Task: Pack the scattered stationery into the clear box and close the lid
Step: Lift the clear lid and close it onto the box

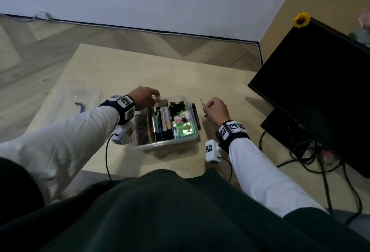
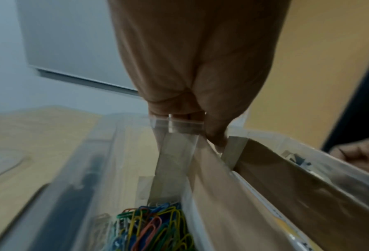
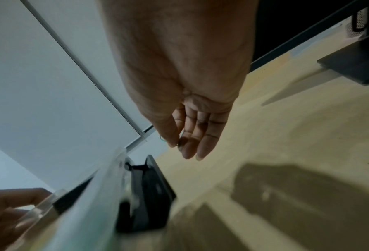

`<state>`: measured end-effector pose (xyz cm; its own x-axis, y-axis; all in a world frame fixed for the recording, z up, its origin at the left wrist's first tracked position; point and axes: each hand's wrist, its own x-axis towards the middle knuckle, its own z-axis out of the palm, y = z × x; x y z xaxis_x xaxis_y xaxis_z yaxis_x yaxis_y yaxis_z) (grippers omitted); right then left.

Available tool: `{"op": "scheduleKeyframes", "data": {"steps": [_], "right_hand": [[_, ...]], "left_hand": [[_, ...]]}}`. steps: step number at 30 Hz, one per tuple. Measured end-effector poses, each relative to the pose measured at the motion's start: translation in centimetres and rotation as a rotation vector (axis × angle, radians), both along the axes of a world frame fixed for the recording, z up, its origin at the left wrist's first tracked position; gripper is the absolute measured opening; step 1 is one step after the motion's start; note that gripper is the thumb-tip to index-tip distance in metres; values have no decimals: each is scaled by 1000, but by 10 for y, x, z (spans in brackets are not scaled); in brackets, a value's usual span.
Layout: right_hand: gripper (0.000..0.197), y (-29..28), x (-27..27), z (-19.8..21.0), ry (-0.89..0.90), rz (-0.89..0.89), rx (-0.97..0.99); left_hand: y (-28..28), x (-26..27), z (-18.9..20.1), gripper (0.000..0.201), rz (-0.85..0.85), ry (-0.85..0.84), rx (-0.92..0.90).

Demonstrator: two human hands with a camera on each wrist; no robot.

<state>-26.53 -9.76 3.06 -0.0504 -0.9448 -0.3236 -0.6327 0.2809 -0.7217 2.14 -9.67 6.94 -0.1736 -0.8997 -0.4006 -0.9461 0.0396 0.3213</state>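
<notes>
The clear box [image 1: 167,143] stands mid-table, lid off, filled with markers [image 1: 160,125], black binder clips [image 1: 177,106], a green packet [image 1: 185,129] and a heap of coloured paper clips [image 1: 141,129] [image 2: 155,225]. At the box's far left corner, my left hand [image 1: 146,97] [image 2: 192,125] pinches a clear plastic flap [image 2: 177,124] above the paper-clip compartment. To the right of the box, my right hand [image 1: 216,109] [image 3: 177,144] pinches one green paper clip [image 1: 202,103] [image 3: 162,139] between thumb and forefinger, a little above the table.
The clear lid [image 1: 76,101] lies flat at the table's left, with a dark bent tool [image 1: 80,107] at it. A black latch [image 1: 196,115] [image 3: 147,186] sticks out from the box's right side. A black monitor [image 1: 320,91] and cables [image 1: 312,157] crowd the right.
</notes>
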Motion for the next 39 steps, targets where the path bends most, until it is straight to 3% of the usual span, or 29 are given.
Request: {"op": "scheduleKeyframes", "data": {"steps": [10, 15, 19, 22, 27, 32, 35, 39], "right_hand": [[6, 4, 18, 43, -143, -172, -175], [15, 5, 22, 54, -92, -200, -317], [11, 14, 44, 71, -91, -119, -375], [23, 32, 65, 89, -106, 97, -214], [18, 61, 91, 90, -25, 478, 134], [13, 79, 119, 76, -91, 503, 324], [4, 82, 135, 70, -90, 472, 310], [10, 84, 155, 59, -29, 472, 261]], "left_hand": [[-36, 36, 68, 22, 122, 104, -224], [-30, 23, 62, 21, 34, 75, -163], [-20, 6, 39, 21, -66, 42, -66], [-17, -3, 20, 22, -129, 3, -22], [-13, -8, -4, 20, -164, 4, 41], [-12, -11, -12, 19, -181, 59, 56], [-15, -7, -7, 24, -178, 100, 34], [-19, 13, 8, 21, -91, 173, -30]]}}
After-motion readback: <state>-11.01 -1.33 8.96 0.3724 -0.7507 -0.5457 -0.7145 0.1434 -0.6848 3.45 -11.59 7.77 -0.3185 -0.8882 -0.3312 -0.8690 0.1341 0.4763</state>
